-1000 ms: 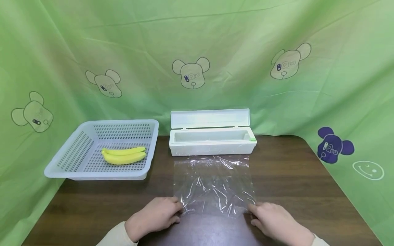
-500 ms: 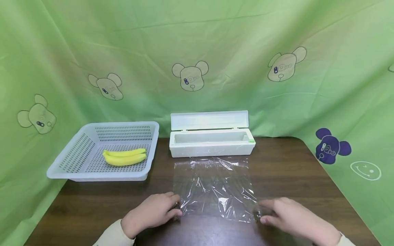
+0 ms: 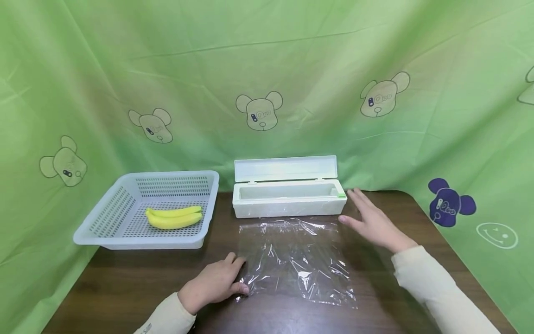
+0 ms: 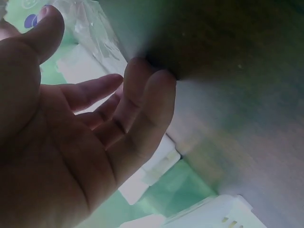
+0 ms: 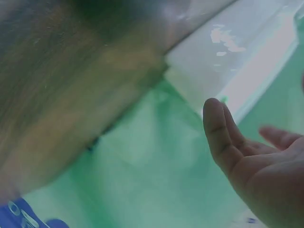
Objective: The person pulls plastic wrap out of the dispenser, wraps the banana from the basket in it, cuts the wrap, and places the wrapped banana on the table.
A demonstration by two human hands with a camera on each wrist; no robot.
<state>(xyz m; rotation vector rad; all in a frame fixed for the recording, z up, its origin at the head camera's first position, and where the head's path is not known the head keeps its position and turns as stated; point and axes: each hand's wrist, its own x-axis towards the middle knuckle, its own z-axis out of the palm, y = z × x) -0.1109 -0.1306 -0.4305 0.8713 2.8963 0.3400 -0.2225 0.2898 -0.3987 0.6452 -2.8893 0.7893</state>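
A sheet of clear cling film [image 3: 288,266] lies wrinkled on the table in front of a white cling film box [image 3: 288,210], whose lid [image 3: 285,170] stands up. My left hand [image 3: 217,280] is at the sheet's near left corner, thumb close to the film's edge. In the left wrist view its fingers [image 4: 159,102] are loosely bent, with nothing in the palm. Beside the box's right end, my right hand [image 3: 375,225] spreads its fingers, the tips near the green piece [image 3: 341,195] on the box. It holds nothing in the right wrist view.
To the left of the box stands a pale blue slotted basket [image 3: 146,242] with yellow bananas [image 3: 175,221] in it. A green curtain [image 3: 308,55] printed with bear heads hangs behind and around the brown wooden table [image 3: 137,278].
My right hand has let go of the film's near right corner and moved forward to the box's right end. My left hand has loosened at the left corner, staying near it.
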